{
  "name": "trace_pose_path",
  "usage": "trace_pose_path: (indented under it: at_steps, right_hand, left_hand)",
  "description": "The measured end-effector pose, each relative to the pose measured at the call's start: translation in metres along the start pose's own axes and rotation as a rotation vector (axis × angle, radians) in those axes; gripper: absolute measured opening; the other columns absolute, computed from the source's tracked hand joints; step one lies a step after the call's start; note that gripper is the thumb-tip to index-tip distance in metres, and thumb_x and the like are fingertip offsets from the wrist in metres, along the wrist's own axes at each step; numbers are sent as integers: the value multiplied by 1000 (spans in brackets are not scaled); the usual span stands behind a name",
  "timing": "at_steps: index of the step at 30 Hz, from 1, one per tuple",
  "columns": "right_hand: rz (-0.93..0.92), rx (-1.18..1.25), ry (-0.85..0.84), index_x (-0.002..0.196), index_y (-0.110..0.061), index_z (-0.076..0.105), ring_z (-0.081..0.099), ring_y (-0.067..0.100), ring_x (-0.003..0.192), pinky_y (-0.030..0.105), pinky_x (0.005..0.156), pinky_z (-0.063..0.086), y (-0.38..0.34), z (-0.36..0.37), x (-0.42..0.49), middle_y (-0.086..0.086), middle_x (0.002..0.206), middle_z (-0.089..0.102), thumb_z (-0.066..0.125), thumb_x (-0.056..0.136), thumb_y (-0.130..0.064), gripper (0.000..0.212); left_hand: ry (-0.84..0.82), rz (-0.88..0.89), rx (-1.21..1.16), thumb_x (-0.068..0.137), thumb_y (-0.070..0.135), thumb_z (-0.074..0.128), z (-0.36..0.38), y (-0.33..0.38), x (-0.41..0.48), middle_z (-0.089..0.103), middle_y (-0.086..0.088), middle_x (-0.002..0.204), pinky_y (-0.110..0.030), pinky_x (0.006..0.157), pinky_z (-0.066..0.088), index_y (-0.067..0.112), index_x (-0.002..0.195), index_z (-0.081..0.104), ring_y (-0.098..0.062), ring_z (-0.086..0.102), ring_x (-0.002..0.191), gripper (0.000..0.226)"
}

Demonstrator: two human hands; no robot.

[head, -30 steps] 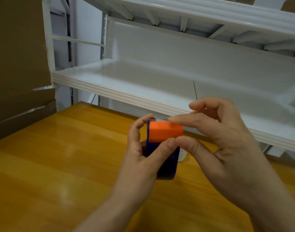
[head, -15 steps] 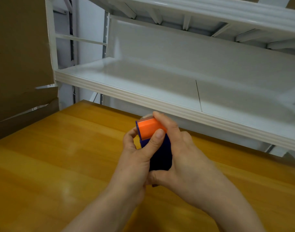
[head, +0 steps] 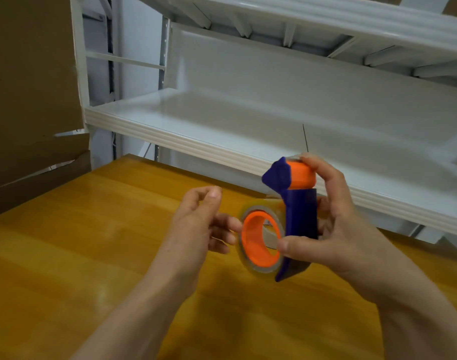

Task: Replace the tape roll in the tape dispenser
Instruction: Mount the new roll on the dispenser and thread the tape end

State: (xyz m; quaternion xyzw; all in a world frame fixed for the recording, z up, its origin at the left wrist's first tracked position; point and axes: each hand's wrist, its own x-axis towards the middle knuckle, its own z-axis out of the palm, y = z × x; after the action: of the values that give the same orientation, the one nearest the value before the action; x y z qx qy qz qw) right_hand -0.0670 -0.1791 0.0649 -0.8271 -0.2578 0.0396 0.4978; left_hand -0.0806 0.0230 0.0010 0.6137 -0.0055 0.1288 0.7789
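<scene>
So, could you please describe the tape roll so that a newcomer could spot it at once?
Above the yellow wooden table, the right hand holds a purple tape dispenser upright. On its side facing the left hand sits the tape roll, a ring around an orange hub. Unlike the solid purple and orange plastic beside it, it is thin, clear and glossy.

1. No writing, label, brand, number or sign can be read anywhere in view.
2. The tape dispenser (head: 301, 214) shows no legible print on its blue and orange faces.
3. Inside the tape roll (head: 261, 268), toward 1 o'clock of the ring, there is a small pale patch, too blurred to read.
</scene>
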Motion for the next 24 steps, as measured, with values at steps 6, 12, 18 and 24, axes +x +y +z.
trace_pose_path:
  at_steps: [6, 12, 18, 24]
  right_hand:
    - [-9, 203, -22, 124, -77, 40, 77, 34, 98, 49, 69, 65, -4, -7, -4, 8, 134, 59, 89, 50, -10, 112]
    - [-28, 289, -88, 124, -78, 39, 76, 34, 103, 48, 72, 65, -6, 2, -2, 8, 139, 55, 90, 56, -2, 114]
    - [-59, 301, -100, 125, -79, 37, 77, 34, 100, 41, 71, 65, -6, 9, 0, 5, 134, 59, 85, 62, 1, 113]
    - [-66, 317, -88, 127, -76, 38, 78, 31, 96, 36, 71, 64, -5, 11, 3, 4, 131, 62, 79, 63, 4, 111]
  left_hand:
    - [-30, -84, 56, 73, 70, 65, -4, -11, 9, 68, 6, 120, -37, 95, 50, 35, 124, 56, -17, 62, 114, 62]
    - [-234, -203, -217, 66, 67, 61, 13, -15, -1, 78, -4, 99, -35, 78, 61, 17, 118, 64, -22, 76, 94, 72]
    - [-160, -219, -278, 61, 72, 56, 22, -22, -3, 66, -10, 87, -41, 81, 53, 14, 94, 66, -31, 57, 91, 68]
    - [-136, -257, -353, 60, 73, 58, 31, -22, -7, 60, -2, 67, -33, 66, 48, 16, 82, 63, -17, 52, 65, 61]
